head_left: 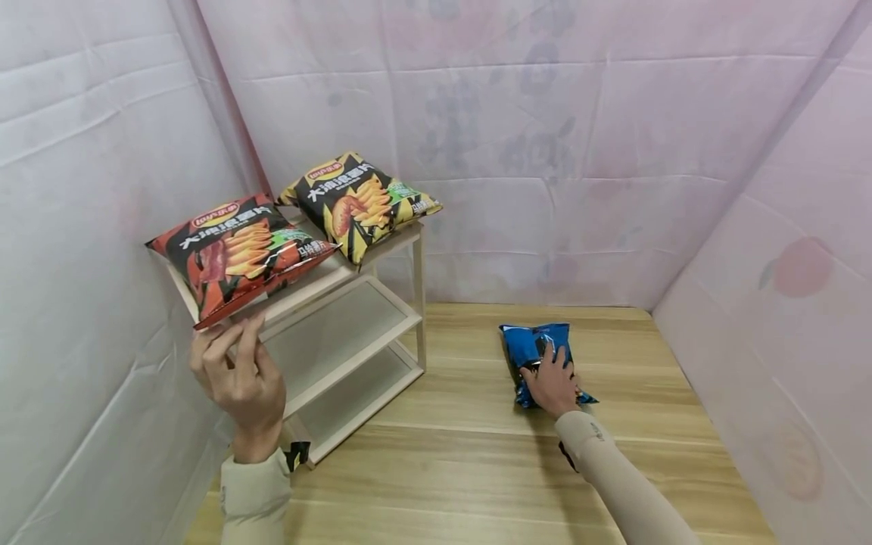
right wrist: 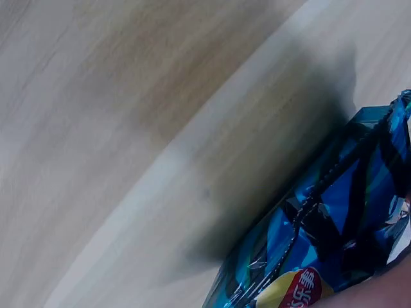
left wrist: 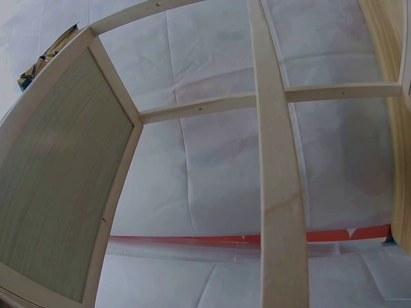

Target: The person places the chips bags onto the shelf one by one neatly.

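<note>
While the blue bag (head_left: 521,347) lay on the surface (head_left: 463,473), the right hand (head_left: 553,382) rested spread fingers on it | the left hand (head_left: 240,375) bent its fingers at the rack (head_left: 341,322), grip impossible to tell | red bag (head_left: 245,257) and yellow bag (head_left: 357,200) sat atop it

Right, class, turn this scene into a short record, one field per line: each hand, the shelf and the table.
Left hand: raised by the red bag; contact unclear
Right hand: fingers spread on the blue bag
Shelf: red bag and yellow bag side by side on top
Table: blue bag, right of the shelf in the head view
</note>
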`<state>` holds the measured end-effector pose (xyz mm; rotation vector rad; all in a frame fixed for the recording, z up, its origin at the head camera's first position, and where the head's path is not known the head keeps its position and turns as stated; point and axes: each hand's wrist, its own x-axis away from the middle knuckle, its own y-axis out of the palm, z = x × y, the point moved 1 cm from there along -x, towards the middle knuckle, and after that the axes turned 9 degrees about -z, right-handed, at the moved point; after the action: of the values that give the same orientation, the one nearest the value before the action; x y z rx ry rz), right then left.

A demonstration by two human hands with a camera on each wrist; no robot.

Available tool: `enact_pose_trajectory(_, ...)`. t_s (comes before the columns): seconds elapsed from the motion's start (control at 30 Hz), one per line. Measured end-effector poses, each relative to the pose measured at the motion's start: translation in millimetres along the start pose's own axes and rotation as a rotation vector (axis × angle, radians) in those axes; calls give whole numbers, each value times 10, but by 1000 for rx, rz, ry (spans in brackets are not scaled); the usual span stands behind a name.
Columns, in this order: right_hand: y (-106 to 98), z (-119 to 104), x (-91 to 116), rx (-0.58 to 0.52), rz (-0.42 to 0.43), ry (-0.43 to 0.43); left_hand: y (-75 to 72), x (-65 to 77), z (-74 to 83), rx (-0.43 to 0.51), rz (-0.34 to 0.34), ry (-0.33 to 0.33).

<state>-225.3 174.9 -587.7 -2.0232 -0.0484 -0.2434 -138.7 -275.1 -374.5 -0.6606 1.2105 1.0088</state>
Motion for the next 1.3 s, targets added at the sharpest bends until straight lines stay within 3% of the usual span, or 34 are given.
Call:
enact_pose_trajectory(0.4, -165, 211, 64, 72, 59, -242, -1, -24, 61, -1, -9, 2)
enact_pose_trajectory(0.67, -261, 300, 132, 131, 103, -365, 4, 22, -36, 0, -4, 4)
enact_pose_trajectory(0.97, -320, 346, 181, 145, 2, -402, 8, 21, -29, 21, 34, 5)
enact_pose_trajectory(1.3, -303, 367, 170, 146, -33, -396, 7, 14, -21, 23, 32, 8)
